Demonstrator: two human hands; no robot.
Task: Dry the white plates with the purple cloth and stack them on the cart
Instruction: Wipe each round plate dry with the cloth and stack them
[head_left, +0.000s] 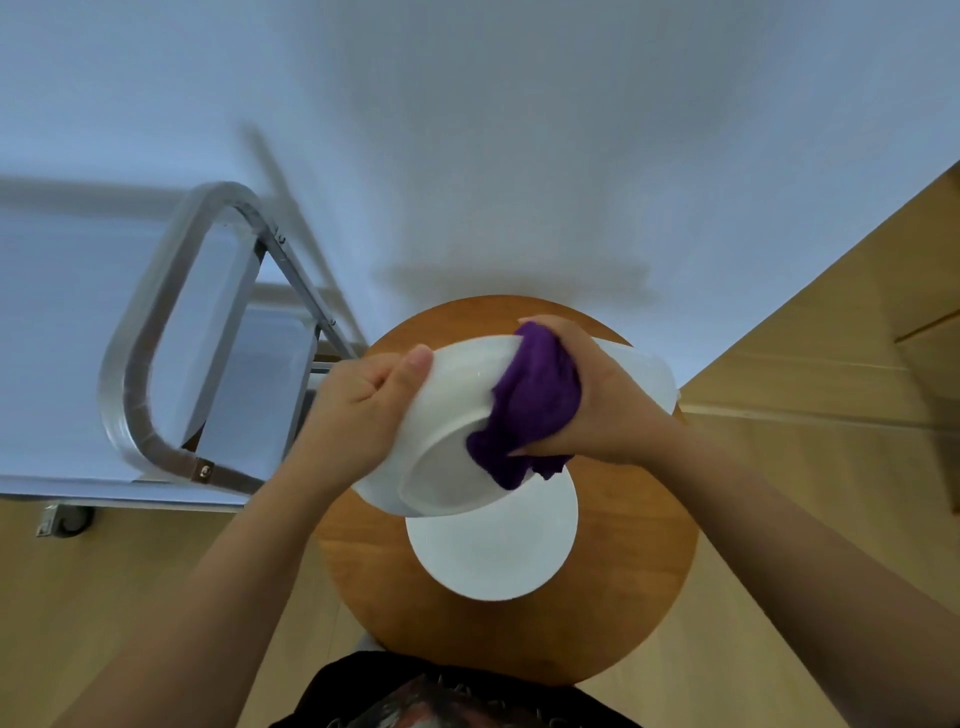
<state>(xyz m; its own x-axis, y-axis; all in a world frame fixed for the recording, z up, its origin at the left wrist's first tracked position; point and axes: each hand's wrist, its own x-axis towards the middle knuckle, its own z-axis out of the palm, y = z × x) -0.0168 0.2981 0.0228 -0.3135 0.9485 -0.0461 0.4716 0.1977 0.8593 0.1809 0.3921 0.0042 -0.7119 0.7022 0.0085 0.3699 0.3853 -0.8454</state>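
One plate (491, 545) waits on the round table (623, 597) low in frame, above it my left hand (363, 400) grips a tilted plate (441, 431) while the right hand (597, 400) scrunches the purple cloth (524, 410) against its underside, and the cart (156, 322) at left looks bare, so mostly undone.

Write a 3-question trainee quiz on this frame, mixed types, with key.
1. True or false: the cloth is in the left hand.
2. Which face of the held plate points at the camera? A) top B) underside
3. Fill in: a second plate lies flat on the round wooden ____.

Key: 1 false, the right hand bunches it against the plate; the left has its grip on the rim. 2 B. 3 table.
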